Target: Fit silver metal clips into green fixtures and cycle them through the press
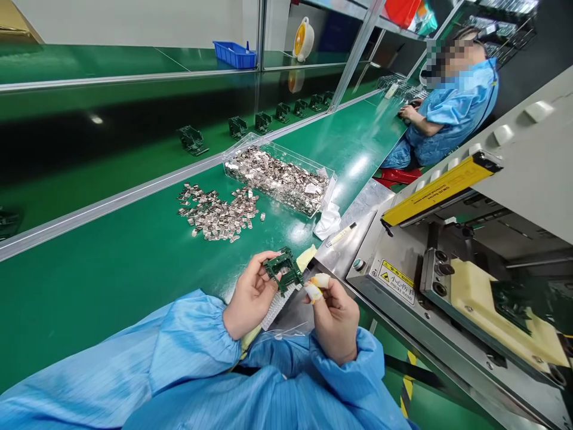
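Observation:
My left hand (253,294) is closed around the side of a dark green plastic housing (285,270) with an open middle, held tilted above the bench edge. My right hand (333,313) wears whitish-yellow coverings on thumb and forefinger. Those two fingertips are pinched together close to the housing's right side; whatever lies between them is too small or hidden to name. Beneath the housing runs a white bumpy strip (278,307). Farther off on the green bench lies a loose pile of small metal pieces (219,214), beside a clear plastic tray (329,190) full of similar pieces.
A machine with a yellow bar (441,188) and a cream fixture (483,298) stands at right. White tissue (328,221) and a marker pen (341,234) lie near it. Several green housings (192,140) line the track behind a metal rail. A co-worker in blue (461,113) sits farther along.

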`<state>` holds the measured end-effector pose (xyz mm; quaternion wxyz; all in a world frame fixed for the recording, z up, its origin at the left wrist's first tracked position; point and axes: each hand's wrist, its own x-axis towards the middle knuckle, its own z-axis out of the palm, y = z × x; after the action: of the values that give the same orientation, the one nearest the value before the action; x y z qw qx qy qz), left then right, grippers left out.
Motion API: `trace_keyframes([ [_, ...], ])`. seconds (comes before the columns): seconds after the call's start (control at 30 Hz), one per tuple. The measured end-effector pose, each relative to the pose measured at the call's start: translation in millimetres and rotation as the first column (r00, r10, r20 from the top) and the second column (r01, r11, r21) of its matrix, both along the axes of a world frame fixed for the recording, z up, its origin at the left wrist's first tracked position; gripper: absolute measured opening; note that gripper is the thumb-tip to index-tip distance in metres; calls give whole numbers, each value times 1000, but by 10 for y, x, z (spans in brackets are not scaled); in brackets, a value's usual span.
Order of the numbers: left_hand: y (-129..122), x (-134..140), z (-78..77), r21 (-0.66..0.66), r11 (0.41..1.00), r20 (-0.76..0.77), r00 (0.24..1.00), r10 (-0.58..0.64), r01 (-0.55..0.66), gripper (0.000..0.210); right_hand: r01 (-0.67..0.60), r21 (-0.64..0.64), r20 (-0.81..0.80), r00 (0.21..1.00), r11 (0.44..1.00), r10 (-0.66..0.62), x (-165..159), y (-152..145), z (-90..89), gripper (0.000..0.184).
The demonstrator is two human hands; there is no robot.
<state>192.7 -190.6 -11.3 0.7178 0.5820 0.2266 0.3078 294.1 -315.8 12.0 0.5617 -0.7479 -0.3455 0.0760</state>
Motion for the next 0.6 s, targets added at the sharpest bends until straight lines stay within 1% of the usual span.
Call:
trace_keyframes([
  [0.07,0,5,-10,-3,1000,2,1000,3,-3,43,61,-16,153,987,998,-58,-1,5,7,8],
  [0.1,-1,7,-14,-7,1000,2,1000,5,-5,43,69,-20,189,980,997,-64,-2,4,14,9],
  [0.13,-2,8,-16,-13,1000,3,1000,7,-7,43,62,-21,193,980,998,-56,-7,4,21,10],
  [0.2,-6,8,-15,-33,999,-1,1000,2,-2,43,26,-15,118,993,1000,-24,-29,10,31,9],
  [0.27,-12,7,-8,-50,999,5,1000,-9,9,41,-19,15,-22,1000,1000,20,-67,31,36,9],
  [0.33,-17,7,2,-55,998,26,1000,-16,18,39,-54,60,-153,986,997,63,-110,62,40,9],
  [0.4,-18,10,9,-47,999,42,999,-16,18,37,-61,88,-208,975,994,79,-143,96,46,10],
  [0.47,-19,13,8,-32,999,45,999,-15,17,36,-45,78,-155,986,996,57,-164,127,47,10],
  [0.57,-22,13,-3,-5,1000,52,999,-15,15,35,-11,50,3,1000,999,11,-187,179,25,10],
  [0.6,-25,11,-5,0,1000,57,998,-18,18,35,1,44,34,999,999,-2,-197,201,10,11],
])
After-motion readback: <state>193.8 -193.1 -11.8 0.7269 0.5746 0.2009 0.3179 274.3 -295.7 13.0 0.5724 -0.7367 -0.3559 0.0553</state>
